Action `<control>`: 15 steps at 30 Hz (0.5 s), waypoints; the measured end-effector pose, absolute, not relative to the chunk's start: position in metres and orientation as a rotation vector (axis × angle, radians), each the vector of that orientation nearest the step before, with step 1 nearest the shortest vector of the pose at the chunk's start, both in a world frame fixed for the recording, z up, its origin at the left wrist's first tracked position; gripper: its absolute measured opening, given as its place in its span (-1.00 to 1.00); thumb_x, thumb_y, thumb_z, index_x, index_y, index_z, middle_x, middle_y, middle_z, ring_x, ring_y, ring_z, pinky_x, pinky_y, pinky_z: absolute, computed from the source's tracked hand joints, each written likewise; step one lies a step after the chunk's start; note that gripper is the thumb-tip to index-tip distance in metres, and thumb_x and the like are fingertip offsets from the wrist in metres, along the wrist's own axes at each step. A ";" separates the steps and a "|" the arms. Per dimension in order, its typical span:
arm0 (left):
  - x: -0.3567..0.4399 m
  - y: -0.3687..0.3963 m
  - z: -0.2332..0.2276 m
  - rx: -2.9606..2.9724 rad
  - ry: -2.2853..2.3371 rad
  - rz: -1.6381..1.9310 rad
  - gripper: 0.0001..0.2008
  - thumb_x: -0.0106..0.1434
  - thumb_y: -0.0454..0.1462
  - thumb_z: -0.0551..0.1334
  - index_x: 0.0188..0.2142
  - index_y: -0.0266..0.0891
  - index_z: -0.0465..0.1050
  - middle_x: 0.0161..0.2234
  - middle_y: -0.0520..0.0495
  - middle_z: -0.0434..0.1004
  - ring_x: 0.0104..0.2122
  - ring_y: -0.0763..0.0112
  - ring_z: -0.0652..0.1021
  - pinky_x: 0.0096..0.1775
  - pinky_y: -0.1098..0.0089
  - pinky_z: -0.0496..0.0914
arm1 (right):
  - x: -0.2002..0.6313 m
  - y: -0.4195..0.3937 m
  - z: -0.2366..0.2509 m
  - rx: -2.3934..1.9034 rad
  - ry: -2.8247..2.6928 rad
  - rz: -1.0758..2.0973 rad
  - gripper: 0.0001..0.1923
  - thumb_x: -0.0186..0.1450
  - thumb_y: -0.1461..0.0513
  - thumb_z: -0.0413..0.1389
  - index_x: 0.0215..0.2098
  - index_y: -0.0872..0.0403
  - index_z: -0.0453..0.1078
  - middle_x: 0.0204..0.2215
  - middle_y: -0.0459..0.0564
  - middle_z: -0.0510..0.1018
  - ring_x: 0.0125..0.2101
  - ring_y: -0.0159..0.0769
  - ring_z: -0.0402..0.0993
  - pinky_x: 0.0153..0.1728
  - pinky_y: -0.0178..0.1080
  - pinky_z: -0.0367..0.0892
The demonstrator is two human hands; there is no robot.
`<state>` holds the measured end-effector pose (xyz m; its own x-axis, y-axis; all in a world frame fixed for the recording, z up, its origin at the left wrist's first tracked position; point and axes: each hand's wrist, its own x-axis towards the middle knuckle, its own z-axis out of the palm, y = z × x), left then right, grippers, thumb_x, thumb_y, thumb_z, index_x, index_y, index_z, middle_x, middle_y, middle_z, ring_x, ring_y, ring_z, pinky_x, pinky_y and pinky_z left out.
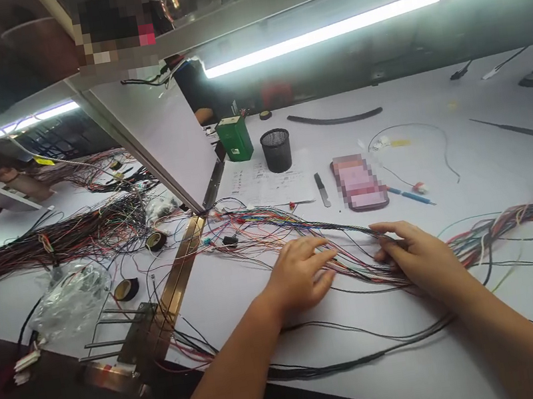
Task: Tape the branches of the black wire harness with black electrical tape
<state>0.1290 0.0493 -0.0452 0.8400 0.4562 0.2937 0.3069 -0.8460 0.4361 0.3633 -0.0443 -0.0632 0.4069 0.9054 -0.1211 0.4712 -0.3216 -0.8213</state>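
A long bundle of many-coloured wires [301, 224] runs across the white tabletop. Over its lower side lies my left hand [301, 275], palm down, fingers spread and resting on or just above some wires. My right hand [420, 259] curls round the bundle farther right, thumb and fingers closed on several wires; its fingertips are partly hidden. To the right of that hand the bundle fans out into a thicker loom [508, 225]. A black connector [230, 240] sits among the wire ends at left. Nearer me, a separate strand of black cable [333, 367] follows the table edge.
Behind the wires are a pink phone [359, 181], a blue pen-like tool [410, 195], tweezers [322, 189], a black mesh cup [277, 150], a green box [235, 139] and a printed sheet [264, 183]. A metal rail [182, 260] and upright panel [153, 123] bound the left.
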 end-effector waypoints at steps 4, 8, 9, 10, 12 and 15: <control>0.133 0.040 -0.048 2.724 0.453 0.342 -0.67 0.27 -0.10 0.17 0.00 -0.08 0.42 0.13 -0.07 0.37 0.14 0.18 0.32 0.19 0.05 0.09 | 0.366 -0.044 -0.065 -1.952 -1.086 0.824 -0.57 0.25 -0.02 0.06 0.01 -0.03 0.36 -0.45 -0.06 0.61 -0.44 -0.22 0.56 -0.39 -0.19 0.47; 0.128 0.042 -0.048 2.697 0.433 0.318 -0.67 0.27 -0.12 0.18 0.01 -0.07 0.41 0.12 -0.05 0.38 0.17 0.20 0.30 0.20 0.04 0.10 | 0.370 -0.044 -0.069 -1.943 -1.205 0.706 -0.63 0.25 -0.01 0.05 -0.05 -0.07 0.42 -0.29 -0.07 0.63 -0.25 -0.15 0.58 -0.26 -0.13 0.49; 0.127 0.042 -0.047 2.689 0.423 0.283 -0.63 0.26 -0.10 0.19 0.05 -0.05 0.38 0.17 -0.04 0.33 0.20 0.19 0.25 0.21 0.02 0.06 | 0.371 -0.044 -0.070 -1.954 -1.224 0.686 -0.64 0.25 -0.01 0.04 -0.06 -0.07 0.43 -0.29 -0.07 0.63 -0.25 -0.14 0.58 -0.28 -0.13 0.49; 0.125 0.042 -0.047 2.682 0.413 0.242 -0.58 0.25 -0.09 0.19 0.10 -0.03 0.33 0.21 -0.04 0.26 0.24 0.18 0.20 0.23 -0.01 0.02 | 0.372 -0.043 -0.071 -1.962 -1.231 0.674 -0.63 0.26 -0.02 0.04 -0.06 -0.07 0.43 -0.30 -0.07 0.63 -0.26 -0.13 0.58 -0.30 -0.14 0.50; 0.123 0.041 -0.046 2.676 0.396 0.167 -0.49 0.25 -0.04 0.18 0.17 -0.01 0.23 0.28 -0.03 0.11 0.28 0.17 0.09 0.25 -0.04 -0.07 | 0.372 -0.043 -0.072 -1.955 -1.232 0.673 -0.63 0.27 -0.01 0.04 -0.05 -0.06 0.43 -0.32 -0.07 0.63 -0.29 -0.13 0.59 -0.34 -0.15 0.51; 0.123 0.040 -0.045 2.686 0.382 0.097 -0.42 0.25 0.01 0.15 0.22 -0.04 0.16 0.32 -0.06 -0.01 0.31 0.16 0.00 0.25 -0.06 -0.14 | 0.370 -0.046 -0.075 -1.806 -1.350 0.621 -0.68 0.28 0.04 0.04 -0.07 -0.06 0.43 -0.26 -0.04 0.61 -0.24 -0.16 0.57 -0.23 -0.15 0.50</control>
